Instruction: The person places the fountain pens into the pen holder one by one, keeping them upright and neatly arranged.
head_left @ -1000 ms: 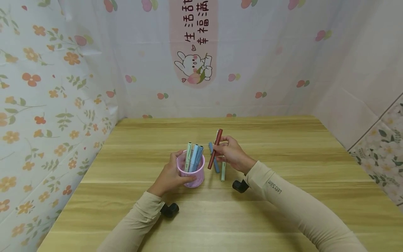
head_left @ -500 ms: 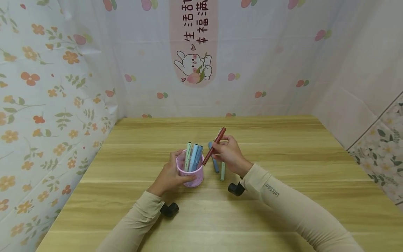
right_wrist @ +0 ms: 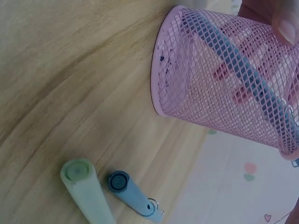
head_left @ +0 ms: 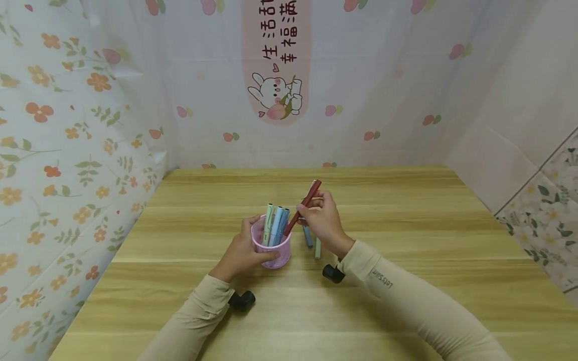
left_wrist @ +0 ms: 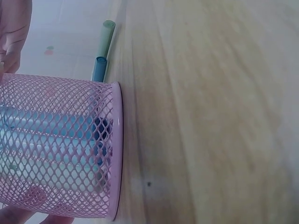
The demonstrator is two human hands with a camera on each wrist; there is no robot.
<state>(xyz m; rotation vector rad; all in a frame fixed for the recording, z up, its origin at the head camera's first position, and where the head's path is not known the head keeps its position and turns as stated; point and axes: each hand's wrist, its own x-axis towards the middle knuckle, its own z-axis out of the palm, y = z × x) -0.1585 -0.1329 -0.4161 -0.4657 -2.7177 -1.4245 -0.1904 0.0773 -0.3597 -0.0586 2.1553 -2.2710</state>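
My left hand (head_left: 241, 255) grips a pink mesh pen holder (head_left: 276, 258), thumb across the near side. Inside stand a pale green pen (head_left: 268, 225), a light blue pen (head_left: 276, 226) and a darker blue pen (head_left: 283, 228). Between thumb and fingers, my right hand (head_left: 328, 223) pinches a dark red pen (head_left: 312, 192). It slants, its lower end at the holder's right rim; the head view does not show clearly how far in its tip is. Beneath the right hand, a blue pen (right_wrist: 133, 196) and a green pen (right_wrist: 86, 191) lie on the table, partly hidden in the head view.
The wooden table (head_left: 180, 210) extends around both hands, with a patterned cloth (head_left: 375, 90) hanging behind it and a floral cloth (head_left: 81, 150) at the left. Black wrist-worn devices (head_left: 242, 301) sit low beside each forearm.
My right hand has moved left with the red pen, which has tilted so its lower end now meets the pen holder's rim. The left hand keeps its hold almost unmoved.
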